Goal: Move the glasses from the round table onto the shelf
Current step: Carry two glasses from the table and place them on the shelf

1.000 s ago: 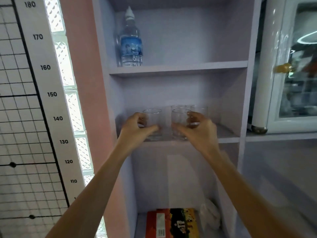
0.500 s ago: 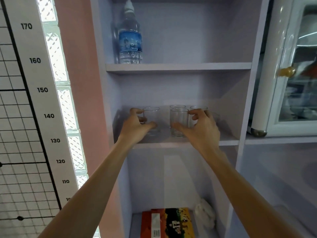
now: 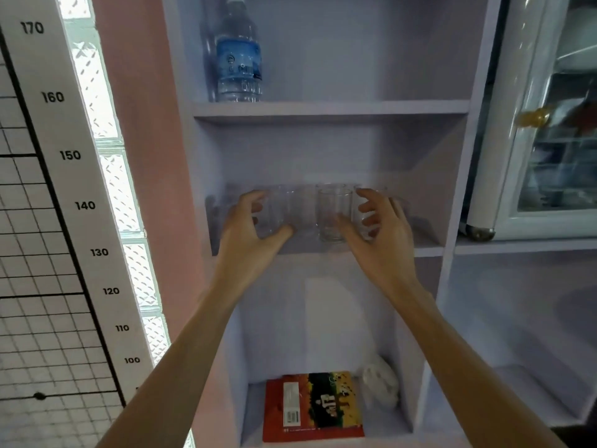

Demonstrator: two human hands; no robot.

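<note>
1. The left hand (image 3: 248, 227) and right hand (image 3: 378, 234) both reach forward into the middle compartment of the shelf (image 3: 429, 252), one glass each, presumably so two travel per trip.
2. The left hand's fingers curve round the far side of the left glass (image 3: 274, 210) with the thumb on its near right side. The glass is blurred, so I cannot tell whether the hand grips it or has just let go.
3. The right hand's fingers (image 3: 368, 206) are spread and loosely curled, holding nothing. The right glass (image 3: 332, 215) stands upright on the board just left of them, with the thumb low in front of it.
4. That glass looks delivered, so this step seems nearly done. Both front glasses sit near the board's front edge, probably because the back row is taken.
5. The back glasses (image 3: 356, 195) stand behind, close to the right hand's fingers. Pulling out carelessly could knock one.
6. Below, a book (image 3: 313, 405) lies flat. Above, a water bottle (image 3: 238, 59) stands far left.
</note>
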